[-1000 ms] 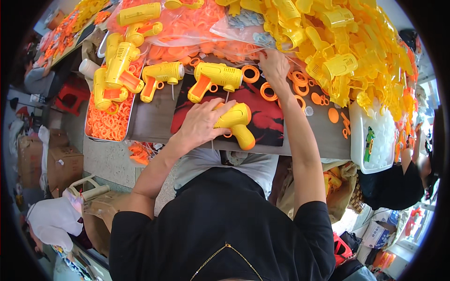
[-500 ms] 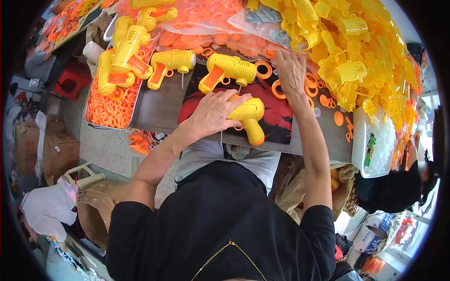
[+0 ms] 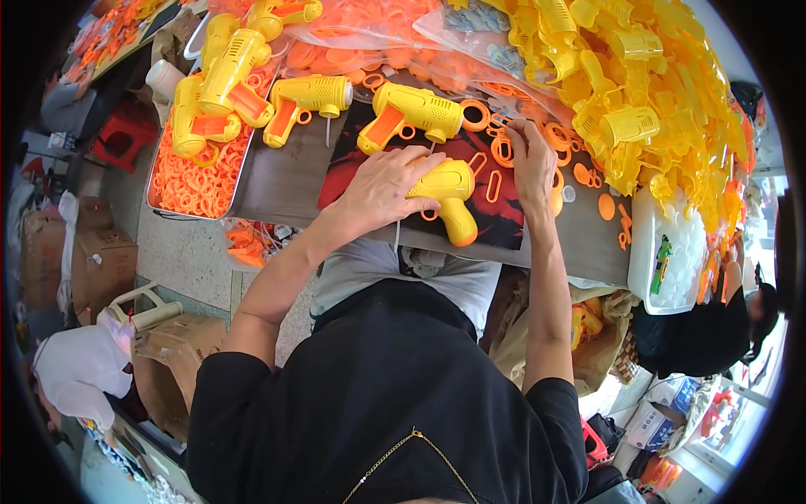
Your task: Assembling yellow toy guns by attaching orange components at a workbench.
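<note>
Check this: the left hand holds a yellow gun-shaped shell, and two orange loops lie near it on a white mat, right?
Not quite: the head view shows a black and red mat, not white. The left hand holds the shell, with the loops nearby.

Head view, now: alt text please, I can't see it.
The person's left hand grips a yellow dryer-shaped shell over a red-and-black mat; the right hand is beside orange rings. A heap of yellow parts rises beyond, at right.
</note>
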A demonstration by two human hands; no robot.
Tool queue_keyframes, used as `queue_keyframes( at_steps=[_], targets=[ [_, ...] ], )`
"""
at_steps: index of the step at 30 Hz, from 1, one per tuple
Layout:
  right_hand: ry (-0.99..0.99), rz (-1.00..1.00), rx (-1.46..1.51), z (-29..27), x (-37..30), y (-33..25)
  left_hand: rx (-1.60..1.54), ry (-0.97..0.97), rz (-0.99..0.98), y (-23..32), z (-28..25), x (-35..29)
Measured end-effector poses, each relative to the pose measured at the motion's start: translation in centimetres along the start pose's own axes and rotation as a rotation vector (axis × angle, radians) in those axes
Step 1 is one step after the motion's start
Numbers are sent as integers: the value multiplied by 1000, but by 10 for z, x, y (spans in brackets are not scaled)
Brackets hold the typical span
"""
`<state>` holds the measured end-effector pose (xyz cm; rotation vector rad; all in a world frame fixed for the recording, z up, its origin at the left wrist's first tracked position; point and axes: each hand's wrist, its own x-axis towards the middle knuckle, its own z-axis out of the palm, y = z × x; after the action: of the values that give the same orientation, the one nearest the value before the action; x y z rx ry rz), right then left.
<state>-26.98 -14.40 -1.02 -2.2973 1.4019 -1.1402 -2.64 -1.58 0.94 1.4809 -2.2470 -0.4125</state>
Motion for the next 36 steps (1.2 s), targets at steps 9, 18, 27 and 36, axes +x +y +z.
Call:
queue_keyframes(
  at_steps=[9,18,27,36],
  targets=[
    [-307,316,329,-37,10,10,-13,-10,-89,-2,-10,-5],
    [-478,179,532,-27,-22,-78,-464,-50,-67,-32,-9,12],
    [-377,-6,250,1,-27,-88,-489,-75,-145,-28,-7,14],
    [-365,-31,151,2,-30,-89,-474,47,-128,-27,6,15]
  ],
)
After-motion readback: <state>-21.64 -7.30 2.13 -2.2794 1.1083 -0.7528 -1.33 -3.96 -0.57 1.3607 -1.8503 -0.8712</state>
